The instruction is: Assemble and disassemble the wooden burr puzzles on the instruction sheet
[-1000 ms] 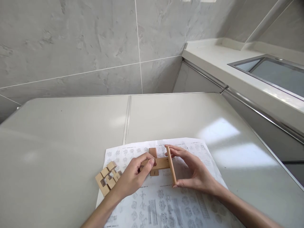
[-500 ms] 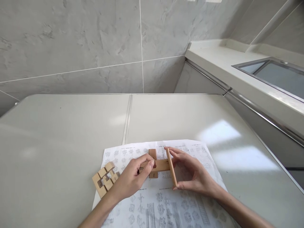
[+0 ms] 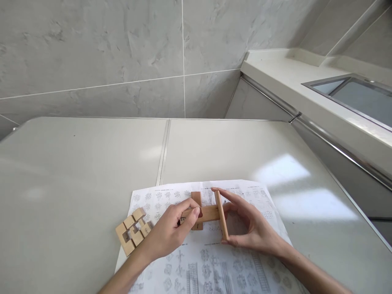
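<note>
My left hand (image 3: 177, 224) pinches a flat wooden puzzle piece (image 3: 210, 213) between thumb and index finger; dark marks show on it. At its right end, a thin wooden bar (image 3: 222, 216) stands crosswise, gripped at both ends by the thumb and fingers of my right hand (image 3: 249, 228). The bar meets the end of the flat piece; whether they interlock I cannot tell. Another wooden piece (image 3: 196, 199) lies crosswise under the flat one, partly hidden. Beneath everything is a printed instruction sheet (image 3: 202, 241) covered in small diagrams.
Several notched wooden blocks (image 3: 134, 230) lie grouped at the sheet's left edge, beside my left forearm. The pale table (image 3: 92, 171) has a seam across it. A tiled wall (image 3: 122, 49) rises behind, and a white counter (image 3: 281, 73) with an inset metal frame stands at right.
The view has shifted very slightly. Both hands keep their grips, and the wooden pieces hold nearly the same position.
</note>
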A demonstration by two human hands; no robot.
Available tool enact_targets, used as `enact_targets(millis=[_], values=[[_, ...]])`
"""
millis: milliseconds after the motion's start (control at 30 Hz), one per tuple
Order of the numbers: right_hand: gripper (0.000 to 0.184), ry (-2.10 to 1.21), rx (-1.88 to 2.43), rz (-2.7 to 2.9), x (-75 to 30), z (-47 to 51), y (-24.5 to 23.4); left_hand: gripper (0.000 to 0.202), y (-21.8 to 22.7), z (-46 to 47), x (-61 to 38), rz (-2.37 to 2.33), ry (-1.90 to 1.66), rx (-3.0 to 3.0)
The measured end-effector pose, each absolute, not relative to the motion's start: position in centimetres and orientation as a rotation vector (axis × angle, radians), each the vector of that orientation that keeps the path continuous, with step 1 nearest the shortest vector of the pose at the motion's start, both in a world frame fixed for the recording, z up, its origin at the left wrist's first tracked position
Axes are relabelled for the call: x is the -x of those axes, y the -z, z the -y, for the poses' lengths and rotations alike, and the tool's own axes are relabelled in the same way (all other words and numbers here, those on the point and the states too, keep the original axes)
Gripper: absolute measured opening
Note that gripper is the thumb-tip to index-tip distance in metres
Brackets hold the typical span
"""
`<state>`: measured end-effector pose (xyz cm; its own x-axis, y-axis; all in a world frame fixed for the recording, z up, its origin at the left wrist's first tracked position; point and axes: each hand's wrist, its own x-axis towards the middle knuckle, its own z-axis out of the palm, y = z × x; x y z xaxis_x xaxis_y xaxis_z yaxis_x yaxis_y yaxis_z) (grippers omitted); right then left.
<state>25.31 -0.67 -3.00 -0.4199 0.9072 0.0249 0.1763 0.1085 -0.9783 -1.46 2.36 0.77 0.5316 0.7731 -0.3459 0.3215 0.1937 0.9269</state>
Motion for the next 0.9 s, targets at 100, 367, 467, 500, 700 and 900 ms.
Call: enact_targets(millis=[100, 367, 467, 500, 700, 900], values=[[0.099, -1.376, 1.052, 1.761, -25.5, 0.6, 3.0, 0.042, -0.7, -2.4, 1.5, -1.015, -0.411, -1.408], [0.096, -1.319, 1.067, 1.743, -25.2, 0.7, 3.3, 0.042, -0.4, -2.1, 1.2, -1.028, -0.431, -1.408], [0.096, -1.285, 1.044, 1.749, -25.1, 0.7, 3.5, 0.042, -0.3, -2.0, 1.1, -1.025, -0.421, -1.428], [0.096, -1.276, 1.041, 1.765, -25.1, 0.7, 3.5, 0.042, -0.3, -2.0, 1.1, -1.02, -0.416, -1.439], [0.099, -1.24, 1.049, 1.801, -25.1, 0.8, 3.5, 0.042, -0.3, -2.0, 1.2, -0.996, -0.408, -1.47], [0.1, -1.219, 1.08, 1.842, -25.0, 1.2, 4.1, 0.043, -0.2, -1.6, 0.5, -1.009, -0.369, -1.509]])
